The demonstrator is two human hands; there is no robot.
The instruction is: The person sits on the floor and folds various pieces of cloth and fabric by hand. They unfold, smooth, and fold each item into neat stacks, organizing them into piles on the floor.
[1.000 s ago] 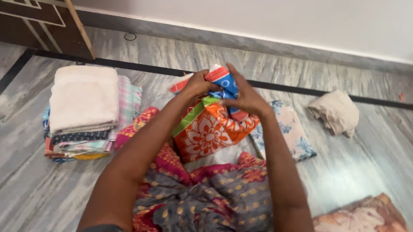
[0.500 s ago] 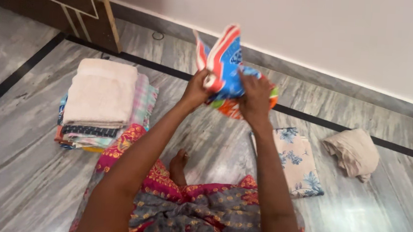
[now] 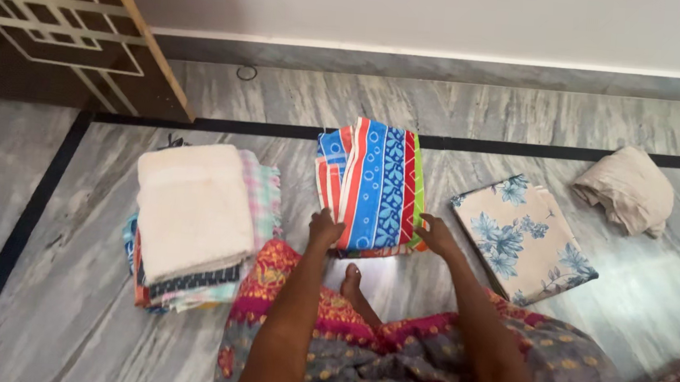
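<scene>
Two hands meet at the near edge of a folded striped cloth (image 3: 370, 187), a bundle banded in blue, red, orange and green that lies flat on the grey marbled floor (image 3: 443, 110), just in front of the person's bare foot (image 3: 352, 279). The left hand (image 3: 326, 229) rests on the near left corner and the right hand (image 3: 434, 234) on the near right corner; the fingers of both curl down over the cloth's edge, pressing or pinching it, though I cannot tell for sure whether they grip it or only lie on it. To finish this fold neatly, it seems best to keep both corners level, press the layers flat so that the edges line up, and smooth outward from the middle before letting go. No box or basket shows; the cloths sit bare on the floor. To the left, apart from the striped cloth, stands a stack of folded cloths (image 3: 191, 228) topped by a cream towel. To the right lies a folded floral cloth (image 3: 522, 238), beige with blue flowers, and beyond it a crumpled beige cloth (image 3: 625, 189). A dark wooden cabinet (image 3: 61, 32) stands at the far left, against the white wall (image 3: 419, 11)
</scene>
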